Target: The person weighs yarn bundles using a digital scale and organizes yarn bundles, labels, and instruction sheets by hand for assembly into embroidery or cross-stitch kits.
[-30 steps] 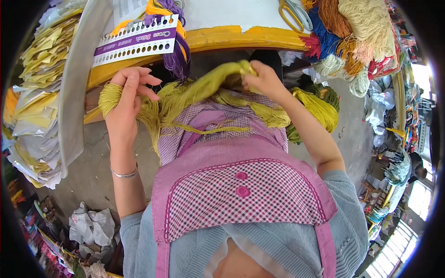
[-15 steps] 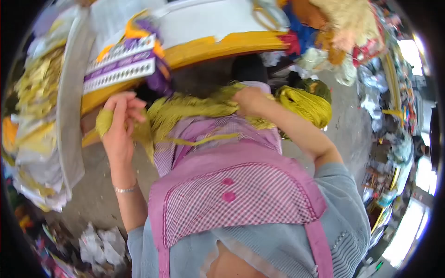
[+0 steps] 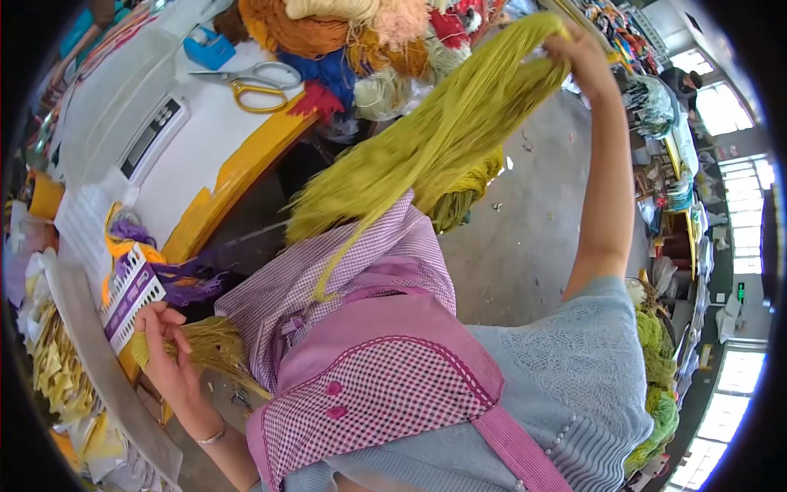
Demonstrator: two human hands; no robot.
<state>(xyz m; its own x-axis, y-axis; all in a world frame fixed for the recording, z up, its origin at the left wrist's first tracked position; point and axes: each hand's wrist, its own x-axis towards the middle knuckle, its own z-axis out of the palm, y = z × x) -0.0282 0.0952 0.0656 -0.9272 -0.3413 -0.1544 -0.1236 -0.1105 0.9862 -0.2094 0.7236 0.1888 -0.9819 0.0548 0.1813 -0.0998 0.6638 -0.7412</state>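
High on the right, my right hand (image 3: 584,61) is closed around one end of a long olive-yellow thread hank (image 3: 443,123). The hank's loose strands spread down to the left, over the lap of a pink checked apron (image 3: 385,361). My left hand (image 3: 174,361), fingers partly curled, is at the lower left with a smaller bundle of olive thread (image 3: 217,344) wrapped around it, its tail hanging toward the apron. Just beyond that hand is a white and purple card with holes (image 3: 135,299), holding purple and orange threads. Another olive-green hank (image 3: 463,197) lies partly hidden behind the lifted one.
On the yellow-edged table (image 3: 238,184) are gold-handled scissors (image 3: 258,86), a scale (image 3: 152,139) and a blue tape dispenser (image 3: 209,47). Piled yarn hanks (image 3: 336,33) stand at the back. Folded yellowish bundles (image 3: 61,344) line the left side.
My right hand has swung from the lap up to the upper right, lifting and stretching out the olive hank. The view has turned; my left hand still carries its thread bundle.
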